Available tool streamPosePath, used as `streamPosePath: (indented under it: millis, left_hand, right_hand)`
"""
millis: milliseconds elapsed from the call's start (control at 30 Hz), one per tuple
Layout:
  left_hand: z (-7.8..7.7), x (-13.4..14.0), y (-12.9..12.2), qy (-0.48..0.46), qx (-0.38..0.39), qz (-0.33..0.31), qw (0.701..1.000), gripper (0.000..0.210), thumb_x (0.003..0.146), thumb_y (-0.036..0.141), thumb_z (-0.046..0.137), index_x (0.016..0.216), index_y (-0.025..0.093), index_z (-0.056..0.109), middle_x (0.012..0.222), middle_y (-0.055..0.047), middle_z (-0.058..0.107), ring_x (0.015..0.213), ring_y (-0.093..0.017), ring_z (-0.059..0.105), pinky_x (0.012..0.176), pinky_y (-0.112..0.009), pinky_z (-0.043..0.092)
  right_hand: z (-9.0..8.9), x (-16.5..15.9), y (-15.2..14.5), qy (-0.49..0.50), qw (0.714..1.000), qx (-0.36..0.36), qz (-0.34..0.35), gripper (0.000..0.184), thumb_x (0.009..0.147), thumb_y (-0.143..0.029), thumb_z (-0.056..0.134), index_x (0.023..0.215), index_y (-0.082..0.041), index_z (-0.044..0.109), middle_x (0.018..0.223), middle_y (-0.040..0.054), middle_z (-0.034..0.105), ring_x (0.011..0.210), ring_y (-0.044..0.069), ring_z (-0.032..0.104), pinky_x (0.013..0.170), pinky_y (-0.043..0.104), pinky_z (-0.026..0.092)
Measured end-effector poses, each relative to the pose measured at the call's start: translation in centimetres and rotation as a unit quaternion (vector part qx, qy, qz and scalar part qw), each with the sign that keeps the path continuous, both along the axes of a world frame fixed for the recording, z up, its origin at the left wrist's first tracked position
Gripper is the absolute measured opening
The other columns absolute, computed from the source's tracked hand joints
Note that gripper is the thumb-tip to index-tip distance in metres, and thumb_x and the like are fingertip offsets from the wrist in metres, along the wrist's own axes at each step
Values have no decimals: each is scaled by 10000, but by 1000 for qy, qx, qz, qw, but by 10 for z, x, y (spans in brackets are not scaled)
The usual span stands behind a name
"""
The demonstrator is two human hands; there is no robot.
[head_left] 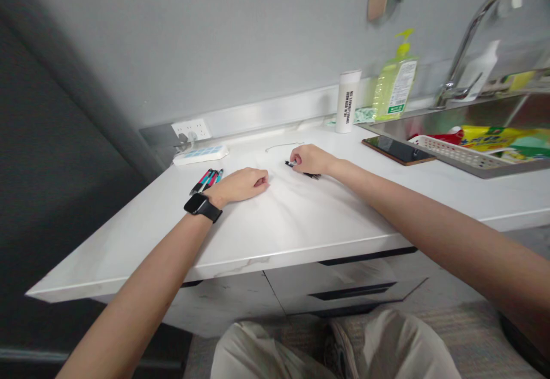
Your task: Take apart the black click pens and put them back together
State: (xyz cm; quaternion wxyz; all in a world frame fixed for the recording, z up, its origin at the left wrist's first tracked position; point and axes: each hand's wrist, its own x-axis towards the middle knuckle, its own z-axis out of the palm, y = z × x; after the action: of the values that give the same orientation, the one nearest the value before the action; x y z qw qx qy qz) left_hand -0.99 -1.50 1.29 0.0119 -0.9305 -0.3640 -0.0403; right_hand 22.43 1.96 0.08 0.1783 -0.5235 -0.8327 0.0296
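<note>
My right hand (310, 159) is closed around a dark pen (289, 163) low over the white counter (275, 230). One end of the pen pokes out past the fingertips; a dark piece (315, 176) shows under the hand's lower edge, and I cannot tell whether it belongs to the same pen. Curled on the counter to the left, my left hand (247, 185) shows nothing between its fingers. Beside that wrist, which wears a black watch (203, 207), lie several pens (207, 179) in red, blue and black, side by side.
Behind the pens are a power strip (200, 154) and a wall socket (191, 129). A thin wire (283, 145) lies beyond my right hand. To the right stand a white canister (348, 101) and a green soap bottle (394, 89). A phone (397, 149) lies near the sink (455, 121).
</note>
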Motion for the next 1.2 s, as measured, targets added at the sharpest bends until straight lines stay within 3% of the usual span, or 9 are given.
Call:
streamPosePath:
  millis: [167, 400, 800, 1033, 1200]
  left_hand:
    - [2, 1, -1, 10, 2, 2, 1000, 230, 868, 337, 401, 812, 183, 562, 684, -23, 572, 611, -145, 489, 599, -262, 316]
    - [2, 1, -2, 13, 3, 5, 1000, 231, 868, 328, 402, 814, 177, 569, 679, -23, 573, 607, -143, 490, 600, -261, 320]
    - [1, 2, -2, 9, 5, -3, 1000, 210, 866, 311, 407, 807, 180, 560, 679, -19, 571, 604, -140, 491, 597, -257, 320]
    - [1, 2, -2, 4, 5, -7, 1000, 211, 866, 307, 409, 809, 178, 566, 692, -26, 588, 608, -142, 497, 596, -258, 320]
    - [1, 2, -2, 9, 6, -2, 1000, 226, 869, 319, 403, 811, 181, 572, 698, -29, 593, 614, -146, 499, 604, -263, 317]
  right_hand:
    - [3, 0, -4, -60, 998, -11, -36, 355, 744, -251, 598, 1091, -185, 640, 1012, 67, 700, 896, 191, 640, 758, 244, 452]
    - [6, -3, -11, -63, 995, 0, -81, 433, 759, -259, 573, 1183, -176, 576, 1040, 104, 697, 959, 236, 636, 782, 284, 456]
    - [-3, -5, -6, -50, 995, 29, -77, 452, 778, -232, 563, 1219, -136, 544, 1077, 142, 680, 1004, 252, 624, 828, 302, 455]
    - [0, -2, -4, -54, 995, 22, -83, 335, 794, -249, 543, 1108, -164, 623, 1038, 118, 698, 983, 242, 633, 806, 291, 460]
    - [-1, -1, -2, -62, 995, 19, -70, 355, 761, -209, 562, 1106, -166, 635, 1051, 117, 695, 974, 243, 637, 793, 288, 460]
